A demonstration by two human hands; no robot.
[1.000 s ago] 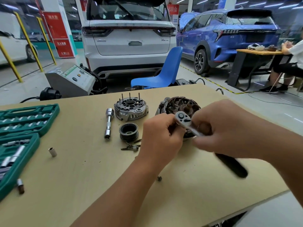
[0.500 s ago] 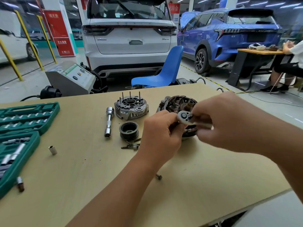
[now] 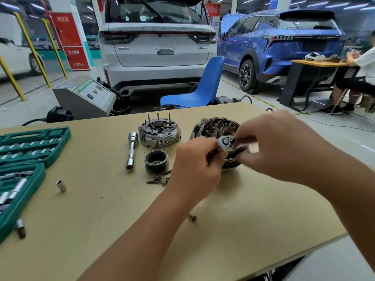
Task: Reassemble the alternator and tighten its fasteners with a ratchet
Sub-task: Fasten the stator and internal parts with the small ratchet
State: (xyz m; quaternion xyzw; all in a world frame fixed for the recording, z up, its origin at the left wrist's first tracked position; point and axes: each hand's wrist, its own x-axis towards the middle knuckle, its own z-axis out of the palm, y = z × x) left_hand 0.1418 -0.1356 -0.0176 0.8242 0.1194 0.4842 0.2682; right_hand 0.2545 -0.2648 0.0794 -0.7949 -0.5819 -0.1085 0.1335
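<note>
Now both hands (image 3: 197,165) (image 3: 278,147) grip rounded chrome ratchet head (image 3: 225,143).

On the tan table (image 3: 85,209), both hands meet at the ratchet (image 3: 225,143) head over the open alternator body (image 3: 215,129). The left hand (image 3: 197,169) pinches it from 8 o'clock; the right hand (image 3: 278,147) grips from 3 o'clock, blurred. The end housing (image 3: 159,133), pulley (image 3: 156,160) and socket case (image 3: 22,157) lie toward 9 o'clock.

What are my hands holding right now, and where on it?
Both hands are on the ratchet: left hand at its round head, right hand gripping just behind the head; the handle is hidden.
</note>
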